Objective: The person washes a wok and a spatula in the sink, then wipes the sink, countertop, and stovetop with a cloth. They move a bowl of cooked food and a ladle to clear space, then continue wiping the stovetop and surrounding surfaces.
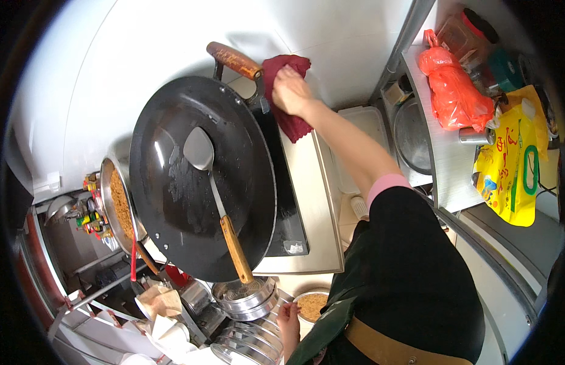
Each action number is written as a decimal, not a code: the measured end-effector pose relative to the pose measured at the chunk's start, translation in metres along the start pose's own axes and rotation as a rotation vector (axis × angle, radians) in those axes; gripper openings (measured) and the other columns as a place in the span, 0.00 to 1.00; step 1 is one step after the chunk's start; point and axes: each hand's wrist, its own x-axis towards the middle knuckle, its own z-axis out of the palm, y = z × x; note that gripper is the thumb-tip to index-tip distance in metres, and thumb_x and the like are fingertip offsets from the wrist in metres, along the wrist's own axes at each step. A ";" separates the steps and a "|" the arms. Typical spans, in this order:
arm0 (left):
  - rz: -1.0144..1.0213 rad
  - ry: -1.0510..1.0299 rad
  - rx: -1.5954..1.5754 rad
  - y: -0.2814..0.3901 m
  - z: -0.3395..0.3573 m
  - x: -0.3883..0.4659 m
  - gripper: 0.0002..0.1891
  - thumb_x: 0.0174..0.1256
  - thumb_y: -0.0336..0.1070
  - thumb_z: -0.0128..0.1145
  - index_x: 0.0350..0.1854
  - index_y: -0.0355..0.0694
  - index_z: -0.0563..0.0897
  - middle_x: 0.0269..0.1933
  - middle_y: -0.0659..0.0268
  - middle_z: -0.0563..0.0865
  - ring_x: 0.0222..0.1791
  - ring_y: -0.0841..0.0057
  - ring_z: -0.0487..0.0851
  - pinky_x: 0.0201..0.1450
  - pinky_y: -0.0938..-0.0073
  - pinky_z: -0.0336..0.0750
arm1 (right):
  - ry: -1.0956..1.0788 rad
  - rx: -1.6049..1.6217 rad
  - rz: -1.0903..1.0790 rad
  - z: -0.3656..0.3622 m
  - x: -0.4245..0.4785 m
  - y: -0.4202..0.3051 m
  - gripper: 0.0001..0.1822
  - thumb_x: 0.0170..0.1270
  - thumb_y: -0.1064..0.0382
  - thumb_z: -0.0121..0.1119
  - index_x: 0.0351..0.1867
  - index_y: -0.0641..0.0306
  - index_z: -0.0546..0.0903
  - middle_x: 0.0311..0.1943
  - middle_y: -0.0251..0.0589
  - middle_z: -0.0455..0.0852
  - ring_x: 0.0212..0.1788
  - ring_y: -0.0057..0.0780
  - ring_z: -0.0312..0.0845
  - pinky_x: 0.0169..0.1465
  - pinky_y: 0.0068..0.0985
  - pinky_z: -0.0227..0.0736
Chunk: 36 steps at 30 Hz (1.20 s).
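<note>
My right hand (290, 91) is on a dark red cloth (295, 130), just beside the wok's wooden handle (234, 60) at the counter's corner by the wall. Its fingers are blurred and partly sunk in the folds. A large black wok (173, 196) sits on the black stove top (289, 223). In the wok lies a metal spatula (199, 148), its wooden handle reaching over the near rim. My left hand (289, 315) hangs low, its fingers loosely curled, near a bowl of brown crumbly food (312, 305); whether it holds anything small cannot be told.
Beyond the wok stands a metal basin (110, 200) of brown crumbly food. Stacked metal steamer trays (246, 299) are below the stove's edge. A shelf (456, 182) carries a red plastic bag (458, 91) and a yellow printed bag (508, 169). A clear plastic bin (362, 137) stands beside the counter.
</note>
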 end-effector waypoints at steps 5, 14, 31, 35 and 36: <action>-0.056 -0.031 0.148 -0.006 0.007 -0.002 0.08 0.63 0.32 0.52 0.37 0.31 0.76 0.33 0.61 0.82 0.33 0.77 0.81 0.38 0.78 0.75 | -0.060 0.037 -0.195 0.021 -0.004 -0.044 0.23 0.61 0.52 0.44 0.54 0.61 0.73 0.59 0.47 0.67 0.66 0.43 0.53 0.67 0.41 0.46; 0.062 0.021 0.091 -0.015 -0.011 0.002 0.08 0.63 0.32 0.54 0.37 0.32 0.77 0.32 0.63 0.83 0.31 0.80 0.81 0.35 0.81 0.74 | 0.035 0.019 -0.144 0.003 -0.094 -0.076 0.27 0.58 0.57 0.47 0.59 0.70 0.67 0.64 0.51 0.59 0.68 0.43 0.50 0.68 0.39 0.43; 0.116 0.078 0.030 -0.045 -0.028 -0.022 0.07 0.62 0.31 0.54 0.37 0.32 0.76 0.31 0.63 0.82 0.32 0.79 0.81 0.36 0.80 0.75 | -0.269 -0.007 -0.131 -0.024 -0.191 -0.158 0.32 0.56 0.47 0.47 0.60 0.63 0.68 0.64 0.55 0.58 0.68 0.53 0.46 0.68 0.49 0.33; 0.096 0.138 -0.044 -0.063 -0.030 -0.039 0.07 0.63 0.31 0.53 0.37 0.32 0.76 0.31 0.62 0.82 0.32 0.78 0.82 0.36 0.80 0.75 | -0.224 -0.023 -0.142 -0.038 -0.152 -0.163 0.30 0.58 0.45 0.43 0.60 0.58 0.68 0.63 0.45 0.64 0.67 0.44 0.51 0.68 0.44 0.39; 0.093 0.134 -0.064 -0.071 -0.029 -0.041 0.07 0.63 0.31 0.54 0.37 0.32 0.76 0.31 0.62 0.82 0.32 0.78 0.82 0.36 0.80 0.75 | -0.236 -0.006 -0.122 -0.038 -0.150 -0.161 0.30 0.58 0.45 0.43 0.59 0.57 0.69 0.63 0.45 0.65 0.67 0.43 0.52 0.67 0.42 0.41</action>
